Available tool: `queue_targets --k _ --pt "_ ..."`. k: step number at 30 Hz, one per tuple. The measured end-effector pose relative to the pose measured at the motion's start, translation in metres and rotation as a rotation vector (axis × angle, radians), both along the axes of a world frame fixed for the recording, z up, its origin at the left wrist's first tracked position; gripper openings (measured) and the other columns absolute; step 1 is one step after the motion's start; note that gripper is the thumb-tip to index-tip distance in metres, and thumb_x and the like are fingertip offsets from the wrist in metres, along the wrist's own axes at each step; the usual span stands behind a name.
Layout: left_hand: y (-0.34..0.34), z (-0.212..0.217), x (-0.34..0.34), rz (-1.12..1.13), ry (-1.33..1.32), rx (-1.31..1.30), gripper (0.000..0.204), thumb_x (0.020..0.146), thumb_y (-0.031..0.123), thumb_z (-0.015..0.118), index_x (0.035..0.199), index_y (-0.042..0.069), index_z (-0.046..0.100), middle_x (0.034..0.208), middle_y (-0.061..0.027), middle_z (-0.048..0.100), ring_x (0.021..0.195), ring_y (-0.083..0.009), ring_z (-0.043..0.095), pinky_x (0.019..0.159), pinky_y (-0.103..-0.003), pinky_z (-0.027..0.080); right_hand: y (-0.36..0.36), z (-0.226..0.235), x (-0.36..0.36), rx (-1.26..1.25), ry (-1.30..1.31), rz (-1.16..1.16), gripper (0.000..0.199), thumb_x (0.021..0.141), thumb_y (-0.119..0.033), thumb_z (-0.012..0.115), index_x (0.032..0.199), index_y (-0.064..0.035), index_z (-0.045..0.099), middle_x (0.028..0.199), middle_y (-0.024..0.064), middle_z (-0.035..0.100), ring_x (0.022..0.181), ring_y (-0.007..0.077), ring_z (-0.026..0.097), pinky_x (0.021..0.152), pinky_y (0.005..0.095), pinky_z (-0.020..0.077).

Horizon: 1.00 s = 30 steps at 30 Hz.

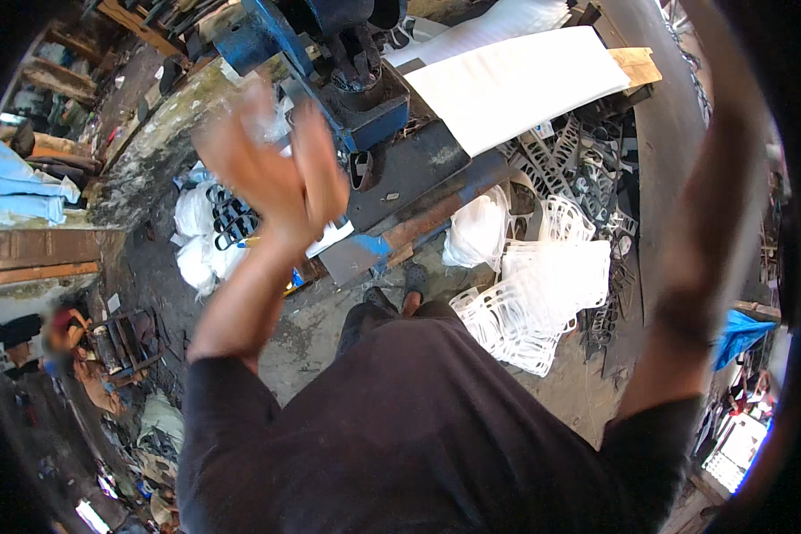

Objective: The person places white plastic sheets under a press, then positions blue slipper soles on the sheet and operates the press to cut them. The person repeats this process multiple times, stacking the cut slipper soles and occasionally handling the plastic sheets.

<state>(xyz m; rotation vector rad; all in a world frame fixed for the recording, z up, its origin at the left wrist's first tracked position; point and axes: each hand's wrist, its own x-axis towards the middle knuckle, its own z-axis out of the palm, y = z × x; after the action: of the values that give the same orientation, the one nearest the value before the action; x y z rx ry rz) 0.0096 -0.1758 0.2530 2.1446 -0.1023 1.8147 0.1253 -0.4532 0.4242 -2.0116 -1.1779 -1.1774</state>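
My left hand (280, 165) is raised beside the blue press machine (374, 111), blurred by motion. Its thumb and fingers look spread apart, and I see nothing held in it. On the right, my right forearm (707, 205) reaches up past the upper edge of the picture, so that hand is out of sight. A white sheet (516, 84) lies on the bench right of the press. Below the press is a dark metal bed (409, 169) with a small dark cut piece (361, 171) on it.
White sheets with cut-out holes (525, 303) lie on the floor at right, next to a white bag (476, 233). Grey perforated scraps (587, 169) pile up behind them. More white bags (200, 236) stand left of the press. Another person (67, 334) is at far left.
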Motion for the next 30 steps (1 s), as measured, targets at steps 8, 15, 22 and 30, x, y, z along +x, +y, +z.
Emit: queue_targets --k 8,15,22,30 --pt "-0.029 -0.220 -0.135 0.422 1.349 -0.214 0.101 0.082 0.070 0.057 0.151 0.002 0.027 0.159 -0.0134 0.025 0.149 -0.0318 0.016 0.115 -0.063 0.004 0.045 -0.390 -0.053 0.264 1.974 0.161 0.036 0.093 -0.031 0.067 0.108 0.0006 0.063 0.091 0.0072 0.065 0.084 0.0156 0.061 0.077 0.0288 0.0494" --pt "0.012 -0.232 -0.106 0.098 1.300 0.237 0.036 0.083 0.033 0.069 0.105 0.006 0.068 0.107 -0.0067 0.067 0.122 -0.0229 0.056 0.116 -0.061 0.016 0.097 -0.417 -0.091 0.488 2.365 0.242 0.043 0.094 -0.035 0.065 0.116 0.0006 0.056 0.112 0.0103 0.059 0.103 0.0197 0.059 0.093 0.0333 0.0490" --pt "0.002 -0.200 -0.153 -0.190 1.738 -0.370 0.053 0.083 0.043 0.070 0.115 0.001 0.063 0.112 -0.0151 0.068 0.102 -0.0286 0.066 0.108 -0.049 0.035 0.114 -0.437 -0.140 0.916 2.407 0.328 0.040 0.093 -0.026 0.067 0.128 -0.0114 0.053 0.124 0.0023 0.059 0.114 0.0200 0.056 0.101 0.0403 0.0390" --pt "0.036 -0.266 -0.112 -0.251 1.042 -1.635 0.107 0.080 0.050 0.078 0.143 -0.017 0.024 0.136 -0.0319 0.046 0.120 -0.0343 0.055 0.098 -0.041 0.046 0.129 -0.415 -0.186 0.839 2.362 0.293 0.048 0.093 -0.029 0.069 0.131 -0.0101 0.047 0.119 0.0018 0.063 0.109 0.0180 0.061 0.090 0.0360 0.0472"
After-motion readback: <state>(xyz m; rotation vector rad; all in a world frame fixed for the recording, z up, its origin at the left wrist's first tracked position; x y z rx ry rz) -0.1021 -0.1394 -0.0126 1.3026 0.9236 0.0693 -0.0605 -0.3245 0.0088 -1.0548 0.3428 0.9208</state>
